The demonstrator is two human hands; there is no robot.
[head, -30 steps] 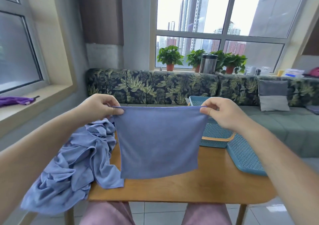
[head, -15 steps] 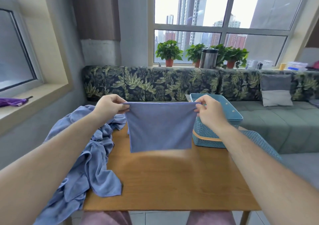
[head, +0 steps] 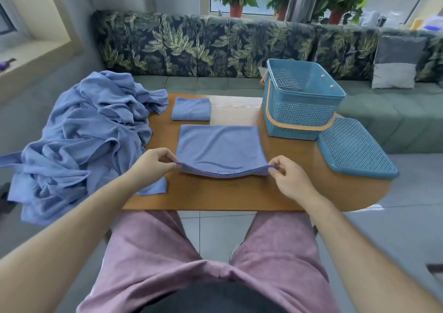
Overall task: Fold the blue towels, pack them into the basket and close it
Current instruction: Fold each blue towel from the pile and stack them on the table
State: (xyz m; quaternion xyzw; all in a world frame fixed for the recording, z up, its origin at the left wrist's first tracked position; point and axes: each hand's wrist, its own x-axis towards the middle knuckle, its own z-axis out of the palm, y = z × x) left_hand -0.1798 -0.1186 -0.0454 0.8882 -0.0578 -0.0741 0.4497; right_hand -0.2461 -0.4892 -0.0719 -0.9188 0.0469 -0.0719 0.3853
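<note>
Folding, left of the basket [head: 302, 114]: left hand [head: 153, 166] and right hand [head: 290, 180] pinching near corners of the flat blue towel [head: 219, 146]; next, probably laying them onto its far edge.

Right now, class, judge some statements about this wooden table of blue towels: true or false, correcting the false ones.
1. The left hand and right hand pinch the near corners of the flat blue towel. True.
2. The blue perforated lid lies off the blue perforated plastic basket, beside it. True.
3. The basket holds folded towels. False: none shows inside.
4. The heap of unfolded blue towels lies right of the basket. False: it is at the wooden table's left end.
</note>
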